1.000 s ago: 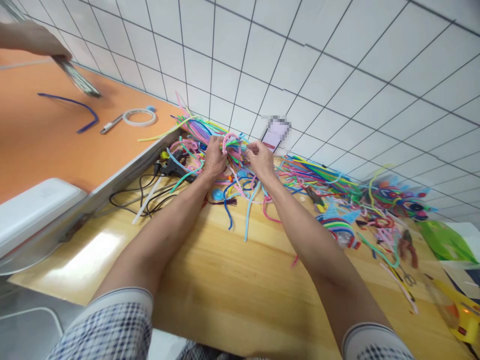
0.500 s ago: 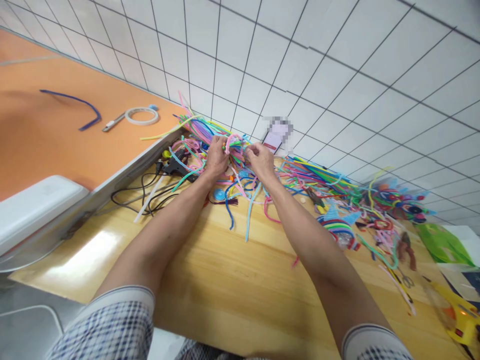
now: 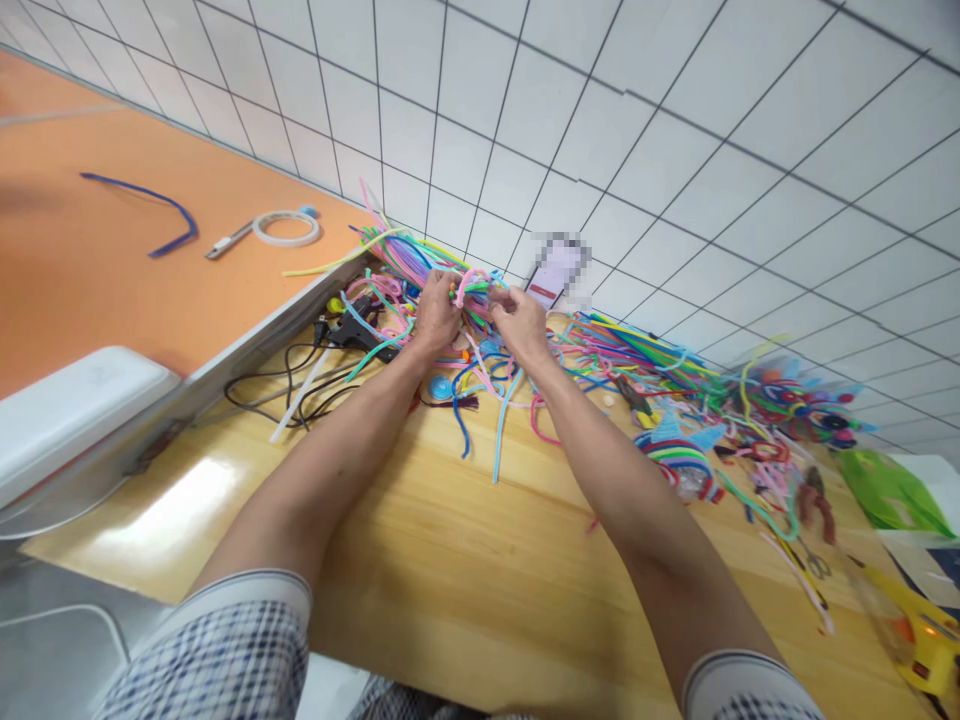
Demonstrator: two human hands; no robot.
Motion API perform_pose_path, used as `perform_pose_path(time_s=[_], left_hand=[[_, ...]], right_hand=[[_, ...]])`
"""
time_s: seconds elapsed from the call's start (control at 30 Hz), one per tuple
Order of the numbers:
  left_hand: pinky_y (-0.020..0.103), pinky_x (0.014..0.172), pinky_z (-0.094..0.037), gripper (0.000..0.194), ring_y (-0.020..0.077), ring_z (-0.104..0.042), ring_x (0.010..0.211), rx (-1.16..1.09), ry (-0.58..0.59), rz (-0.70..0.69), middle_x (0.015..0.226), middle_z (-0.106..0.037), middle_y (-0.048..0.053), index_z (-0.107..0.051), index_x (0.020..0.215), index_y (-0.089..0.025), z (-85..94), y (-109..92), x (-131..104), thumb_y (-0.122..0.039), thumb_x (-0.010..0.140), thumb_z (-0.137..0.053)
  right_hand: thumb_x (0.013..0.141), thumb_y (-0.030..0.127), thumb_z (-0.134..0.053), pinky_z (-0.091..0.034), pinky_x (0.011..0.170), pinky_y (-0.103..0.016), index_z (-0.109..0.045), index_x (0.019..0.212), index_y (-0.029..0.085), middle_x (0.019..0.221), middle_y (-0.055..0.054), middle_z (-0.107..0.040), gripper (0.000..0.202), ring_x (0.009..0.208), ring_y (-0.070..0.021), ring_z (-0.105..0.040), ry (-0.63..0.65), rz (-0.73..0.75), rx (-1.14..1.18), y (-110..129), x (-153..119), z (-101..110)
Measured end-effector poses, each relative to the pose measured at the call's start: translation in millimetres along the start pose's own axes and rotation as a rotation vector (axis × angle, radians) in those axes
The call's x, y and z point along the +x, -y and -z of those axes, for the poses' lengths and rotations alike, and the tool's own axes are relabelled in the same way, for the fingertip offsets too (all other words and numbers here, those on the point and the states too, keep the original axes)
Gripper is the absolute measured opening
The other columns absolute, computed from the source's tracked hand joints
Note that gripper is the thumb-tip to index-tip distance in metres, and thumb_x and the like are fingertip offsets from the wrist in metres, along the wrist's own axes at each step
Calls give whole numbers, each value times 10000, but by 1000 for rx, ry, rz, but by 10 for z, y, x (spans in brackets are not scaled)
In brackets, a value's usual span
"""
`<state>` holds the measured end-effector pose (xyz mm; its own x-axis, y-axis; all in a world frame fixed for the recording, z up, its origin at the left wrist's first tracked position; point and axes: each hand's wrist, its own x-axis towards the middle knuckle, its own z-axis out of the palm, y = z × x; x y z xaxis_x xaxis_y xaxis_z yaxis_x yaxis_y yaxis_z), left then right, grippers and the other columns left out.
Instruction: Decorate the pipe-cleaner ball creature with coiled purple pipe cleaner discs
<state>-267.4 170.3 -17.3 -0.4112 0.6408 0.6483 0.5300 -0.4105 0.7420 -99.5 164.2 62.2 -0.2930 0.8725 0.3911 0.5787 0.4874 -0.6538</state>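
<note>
My left hand is closed on a small pink pipe-cleaner piece with tiny green and orange bits beside the fingers. Just to its right, my right hand has its fingertips pinched together; what lies between them is too small to make out. Both hands are over a heap of coloured pipe cleaners along the wall. Below the hands, a blue pipe cleaner and a light blue one trail onto the wooden table.
A black glue gun with its cord lies left of the hands. A phone leans on the tiled wall. Rightward are a striped pipe-cleaner figure, pliers and a yellow tool. Tape rests on the orange surface.
The hands stay close together at nearly the same place. The pink piece at my left hand has shifted slightly, and the whole view has moved a little.
</note>
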Motion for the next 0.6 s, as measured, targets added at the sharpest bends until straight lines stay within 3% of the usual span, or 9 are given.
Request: perform_pose_path(time_s=[0.2, 0.4, 0.6], left_hand=[[451, 1018, -579, 180, 304, -651, 1071, 46, 32, -15, 1074, -659, 103, -721, 983, -242, -9, -13, -23, -124, 903, -612], [442, 1082, -544, 69, 300, -663, 1118, 6, 9, 6, 1116, -666, 97, -702, 986, -234, 3, -1, 12, -203, 943, -658], [489, 1061, -560, 67, 308, -699, 1078, -20, -16, 56, 1068, -696, 73, -706, 999, -253, -12, 36, 41, -225, 938, -706]], right_hand=[[884, 213, -604, -575, 936, -369, -806, 1011, 195, 992, -40, -839, 239, 913, -230, -767, 10, -54, 61, -95, 25, -25], [883, 218, -613, -584, 923, -362, -785, 1054, 185, 1011, -54, -836, 245, 935, -219, -770, -16, -134, 132, -215, 93, -27], [944, 292, -570, -556, 952, -371, -768, 1009, 185, 993, -58, -817, 235, 977, -236, -751, -45, -106, 38, -272, 84, -6]])
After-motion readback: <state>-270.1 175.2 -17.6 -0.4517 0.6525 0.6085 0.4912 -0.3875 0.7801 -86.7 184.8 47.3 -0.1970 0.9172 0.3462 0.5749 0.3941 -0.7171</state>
